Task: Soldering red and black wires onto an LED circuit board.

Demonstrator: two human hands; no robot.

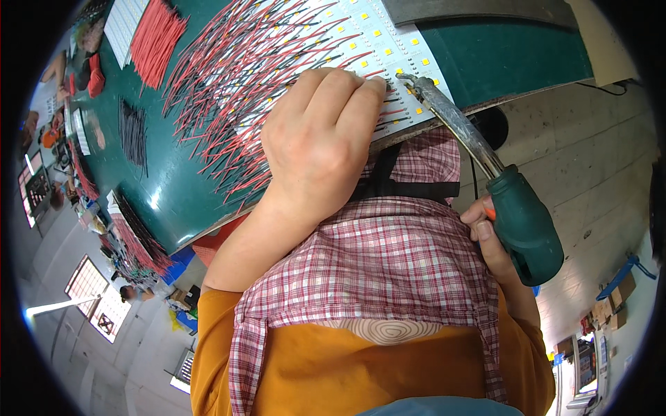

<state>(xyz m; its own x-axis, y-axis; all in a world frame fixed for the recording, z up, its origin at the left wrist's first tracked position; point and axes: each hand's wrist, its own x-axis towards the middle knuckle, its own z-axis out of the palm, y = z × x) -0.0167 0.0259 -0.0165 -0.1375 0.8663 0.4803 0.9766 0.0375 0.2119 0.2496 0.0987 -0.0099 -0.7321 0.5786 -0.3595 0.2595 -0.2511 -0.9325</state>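
A white LED circuit board (431, 68) with rows of yellow chips lies on the green tabletop. Many thin red and black wires (229, 90) stand out from it toward the left. My left hand (319, 132) rests over the board with its fingers curled together; its fingertips and whatever they pinch are hidden, with wire ends close by. My right hand (494, 243) is wrapped round the green handle of a soldering iron (461, 125). The iron's bent tip is at the board's chips, just right of my left fingers; whether it touches cannot be made out.
On the green table (180, 194), a bundle of red wires (158, 41) and a smaller bundle of black wires (132, 133) lie at the left. A dark curved plate (479, 11) sits behind the board. The table's near edge runs close to my apron (374, 256).
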